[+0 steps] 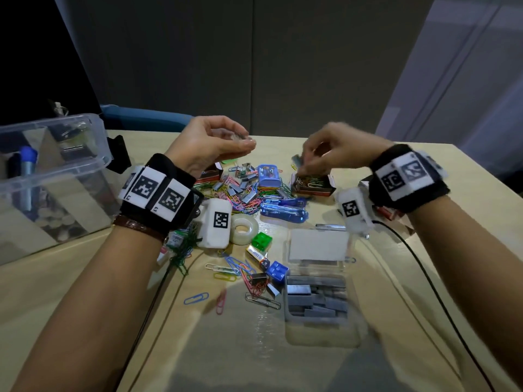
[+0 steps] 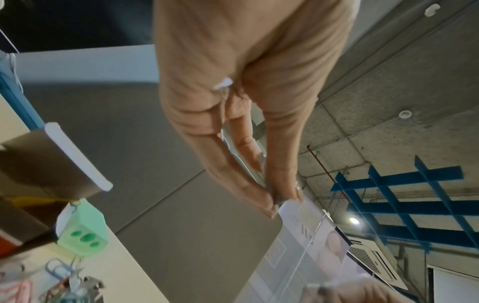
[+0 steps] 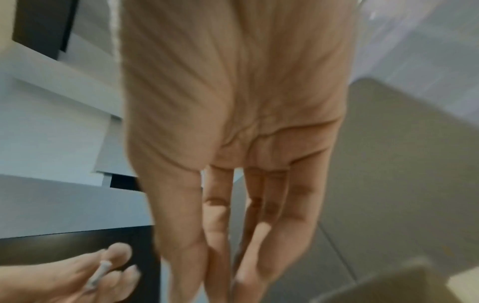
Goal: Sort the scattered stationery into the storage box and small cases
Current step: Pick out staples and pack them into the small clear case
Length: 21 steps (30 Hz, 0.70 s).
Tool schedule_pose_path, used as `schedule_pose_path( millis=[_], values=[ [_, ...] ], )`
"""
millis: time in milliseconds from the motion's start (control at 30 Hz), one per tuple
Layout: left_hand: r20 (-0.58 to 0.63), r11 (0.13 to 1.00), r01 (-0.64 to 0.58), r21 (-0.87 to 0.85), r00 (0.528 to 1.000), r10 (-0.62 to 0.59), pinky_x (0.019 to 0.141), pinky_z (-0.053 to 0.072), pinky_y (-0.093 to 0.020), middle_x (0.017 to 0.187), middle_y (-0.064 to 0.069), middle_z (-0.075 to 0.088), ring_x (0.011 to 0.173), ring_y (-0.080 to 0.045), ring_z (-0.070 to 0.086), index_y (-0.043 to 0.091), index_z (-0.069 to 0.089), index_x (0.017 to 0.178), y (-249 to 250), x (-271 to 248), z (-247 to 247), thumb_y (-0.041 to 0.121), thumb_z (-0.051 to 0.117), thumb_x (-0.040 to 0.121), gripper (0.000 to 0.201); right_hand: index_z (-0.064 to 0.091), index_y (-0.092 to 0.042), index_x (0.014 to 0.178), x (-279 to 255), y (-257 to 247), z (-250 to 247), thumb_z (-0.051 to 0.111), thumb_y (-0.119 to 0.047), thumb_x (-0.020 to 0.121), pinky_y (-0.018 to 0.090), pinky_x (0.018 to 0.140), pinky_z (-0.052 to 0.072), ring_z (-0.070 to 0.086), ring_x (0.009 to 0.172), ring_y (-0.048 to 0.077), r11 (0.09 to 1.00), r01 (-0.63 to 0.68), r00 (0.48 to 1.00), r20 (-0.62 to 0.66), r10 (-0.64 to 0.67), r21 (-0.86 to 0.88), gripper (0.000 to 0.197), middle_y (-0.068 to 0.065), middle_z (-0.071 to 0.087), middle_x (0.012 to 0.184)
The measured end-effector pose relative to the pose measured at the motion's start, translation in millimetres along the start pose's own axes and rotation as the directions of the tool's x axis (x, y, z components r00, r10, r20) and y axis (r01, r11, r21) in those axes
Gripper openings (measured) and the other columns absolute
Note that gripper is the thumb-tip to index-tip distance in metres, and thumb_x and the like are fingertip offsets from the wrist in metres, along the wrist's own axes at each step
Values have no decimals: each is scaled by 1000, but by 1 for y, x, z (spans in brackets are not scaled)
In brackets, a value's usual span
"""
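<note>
Where readable, wristband markers (image 1: 158, 190) only.

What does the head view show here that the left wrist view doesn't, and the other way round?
Only the head view shows the storage box, tape roll, clear case of staples, blue stapler and the right hand reaching down at the small box of clips. Only the left wrist view shows the ceiling's blue grid and a pale green sharpener. Both show the left hand pinching a small clear piece, scattered paper clips and the table.
</note>
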<state>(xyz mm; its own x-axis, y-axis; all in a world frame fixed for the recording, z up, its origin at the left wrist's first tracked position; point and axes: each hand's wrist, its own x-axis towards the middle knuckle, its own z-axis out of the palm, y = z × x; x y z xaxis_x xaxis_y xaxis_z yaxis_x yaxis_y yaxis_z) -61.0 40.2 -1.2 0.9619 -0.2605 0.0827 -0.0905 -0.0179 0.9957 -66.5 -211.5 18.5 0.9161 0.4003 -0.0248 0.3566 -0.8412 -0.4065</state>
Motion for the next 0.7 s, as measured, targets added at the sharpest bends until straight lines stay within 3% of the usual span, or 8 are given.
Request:
schedule_pose_path(
  millis=[100,200,267,400,500,600,700],
  values=[
    [56,996,26,-83,998,-22,70,58,-22,85,-13,73,82,-21,73,0,66,91,-5,-1,11,-3,70,75,17,69,-11,81,-20,7,-4,73,-31,83,16,61,50,64,71,-1,989,-29,984,-170,54,147,20,-8,68,78],
    [89,992,84,-99,993,-75,66,58,-20,82,-14,73,75,-19,73,-1,67,98,-10,-1,20,-1,71,74,24,60,-7,76,-33,5,4,69,-19,87,18,65,54,68,80,4,929,-3,985,-159,66,370,19,-4,67,81],
    [79,993,97,-70,993,-92,61,57,-17,77,-10,74,70,-15,73,-1,68,97,-14,1,22,0,69,80,17,52,-5,68,-34,5,8,64,-6,89,21,67,55,69,88,9,868,33,984,-167,58,495,25,1,64,85],
    [69,989,139,-48,988,-135,55,53,-12,79,-10,73,65,-10,69,3,72,91,-18,2,23,14,74,71,23,43,-10,55,-31,10,10,54,6,90,18,57,50,68,76,11,769,35,974,-192,116,639,40,7,63,80],
    [66,984,164,-76,985,-159,59,54,-13,82,-10,73,64,-9,69,3,72,89,-20,4,22,15,73,66,26,50,-9,60,-32,15,10,61,-3,89,19,58,51,70,81,15,834,-55,982,-120,144,549,32,12,68,83],
    [62,964,207,-166,978,-199,67,57,-18,85,-12,74,69,-13,72,-1,70,91,-21,6,22,6,65,83,12,58,-8,67,-35,20,11,72,-19,84,22,63,54,71,87,17,900,-104,980,-110,165,422,25,12,72,88],
    [90,944,256,-206,966,-243,76,58,-24,92,-17,73,77,-20,74,-4,67,96,-20,7,22,0,53,93,15,59,-8,71,-37,20,15,68,-23,87,22,65,56,72,87,17,894,-66,982,-131,138,443,24,13,73,89]
  ],
)
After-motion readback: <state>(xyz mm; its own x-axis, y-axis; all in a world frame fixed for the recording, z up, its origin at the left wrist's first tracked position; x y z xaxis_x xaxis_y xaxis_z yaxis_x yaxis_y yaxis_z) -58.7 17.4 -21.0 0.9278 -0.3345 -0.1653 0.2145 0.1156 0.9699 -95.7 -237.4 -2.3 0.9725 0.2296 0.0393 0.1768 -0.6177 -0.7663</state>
